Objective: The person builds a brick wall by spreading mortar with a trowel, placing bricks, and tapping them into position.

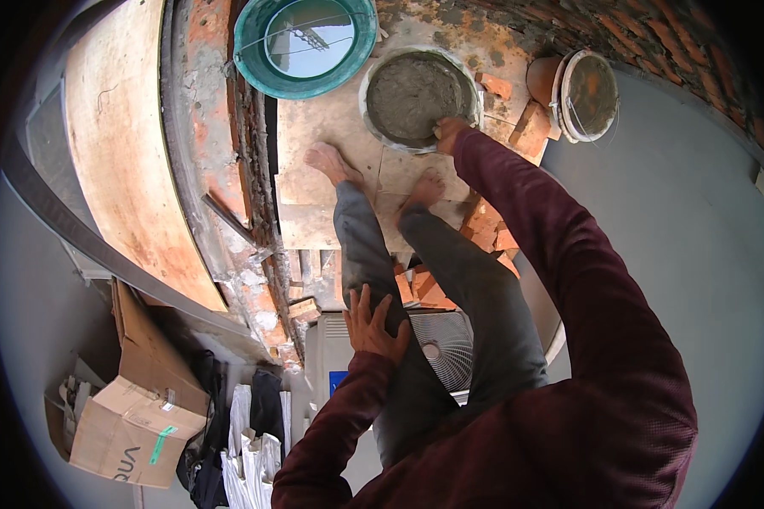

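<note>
My right hand (448, 134) is closed at the lower right rim of a round tub of wet grey mortar (412, 89); whether it grips the rim or something else is unclear. My left hand (375, 327) rests on my left thigh with fingers spread. My bare feet (331, 165) stand on pale, stained boards (301, 208) just below the tub. Up and left of it is a teal basin (259, 64) of water with a wire across its top.
Stacked buckets (590, 97) stand beside a brick wall (679, 34). Loose bricks (429, 288) and an outdoor fan unit (327, 343) lie below the boards. A brick ledge (216, 161), plywood sheet (115, 144) and cardboard box (144, 407) are leftward.
</note>
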`<action>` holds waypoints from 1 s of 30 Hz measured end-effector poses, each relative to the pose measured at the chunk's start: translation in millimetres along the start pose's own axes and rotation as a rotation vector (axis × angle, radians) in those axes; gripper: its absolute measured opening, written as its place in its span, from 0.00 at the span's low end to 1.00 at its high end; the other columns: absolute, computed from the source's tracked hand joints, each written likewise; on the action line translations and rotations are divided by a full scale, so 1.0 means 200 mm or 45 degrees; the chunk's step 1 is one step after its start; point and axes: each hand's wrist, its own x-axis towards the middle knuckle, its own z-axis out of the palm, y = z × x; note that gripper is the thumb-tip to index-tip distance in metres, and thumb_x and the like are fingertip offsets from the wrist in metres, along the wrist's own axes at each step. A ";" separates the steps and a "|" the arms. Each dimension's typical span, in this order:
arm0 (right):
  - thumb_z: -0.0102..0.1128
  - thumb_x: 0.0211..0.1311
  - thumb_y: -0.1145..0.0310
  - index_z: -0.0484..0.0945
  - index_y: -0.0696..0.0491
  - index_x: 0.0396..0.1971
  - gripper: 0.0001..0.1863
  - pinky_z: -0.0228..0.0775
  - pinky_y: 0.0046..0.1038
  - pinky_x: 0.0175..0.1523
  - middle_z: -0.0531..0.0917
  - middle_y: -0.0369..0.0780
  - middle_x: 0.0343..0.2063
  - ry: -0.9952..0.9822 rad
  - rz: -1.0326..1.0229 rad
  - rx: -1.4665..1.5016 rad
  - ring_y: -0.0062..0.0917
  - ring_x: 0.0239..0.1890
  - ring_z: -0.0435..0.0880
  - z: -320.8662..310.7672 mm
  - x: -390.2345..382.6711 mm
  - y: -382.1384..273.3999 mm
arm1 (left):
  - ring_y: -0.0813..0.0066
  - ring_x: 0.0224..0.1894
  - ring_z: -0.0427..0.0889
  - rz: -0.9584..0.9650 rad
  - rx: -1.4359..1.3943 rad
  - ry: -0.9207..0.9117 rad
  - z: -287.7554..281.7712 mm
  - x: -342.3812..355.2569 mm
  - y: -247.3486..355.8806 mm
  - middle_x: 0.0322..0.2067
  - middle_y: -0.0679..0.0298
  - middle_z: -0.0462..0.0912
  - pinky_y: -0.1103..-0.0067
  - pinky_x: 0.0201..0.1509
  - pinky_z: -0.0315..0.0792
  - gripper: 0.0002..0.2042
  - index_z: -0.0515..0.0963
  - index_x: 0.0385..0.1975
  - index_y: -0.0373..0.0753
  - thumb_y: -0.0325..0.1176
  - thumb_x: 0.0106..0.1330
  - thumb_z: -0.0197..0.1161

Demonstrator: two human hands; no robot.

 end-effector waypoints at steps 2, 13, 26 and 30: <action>0.59 0.53 0.72 0.77 0.59 0.50 0.21 0.73 0.36 0.56 0.79 0.52 0.51 0.102 -0.064 0.078 0.42 0.53 0.79 0.03 -0.05 0.03 | 0.46 0.73 0.47 0.000 0.012 -0.010 -0.02 0.00 -0.01 0.69 0.53 0.55 0.49 0.72 0.44 0.28 0.76 0.54 0.46 0.39 0.50 0.70; 0.62 0.46 0.71 0.79 0.58 0.45 0.22 0.73 0.35 0.52 0.81 0.52 0.44 0.214 -0.215 0.402 0.44 0.49 0.80 0.10 0.07 0.08 | 0.49 0.72 0.50 0.086 0.125 -0.078 -0.11 0.04 -0.05 0.67 0.53 0.58 0.49 0.72 0.44 0.27 0.77 0.53 0.47 0.40 0.49 0.69; 0.69 0.44 0.69 0.73 0.54 0.57 0.34 0.68 0.31 0.60 0.79 0.49 0.49 0.144 -0.378 1.067 0.36 0.53 0.78 -0.15 -0.77 0.35 | 0.58 0.59 0.71 0.394 0.256 -0.041 -0.46 0.19 0.08 0.53 0.56 0.76 0.66 0.65 0.61 0.22 0.78 0.49 0.41 0.39 0.54 0.66; 0.67 0.45 0.70 0.72 0.53 0.58 0.34 0.70 0.29 0.55 0.82 0.46 0.42 0.436 -0.652 0.740 0.33 0.47 0.79 -0.34 -1.54 0.48 | 0.51 0.55 0.76 0.558 0.251 -0.172 -0.60 0.32 0.11 0.48 0.47 0.80 0.64 0.64 0.64 0.23 0.78 0.48 0.34 0.46 0.62 0.60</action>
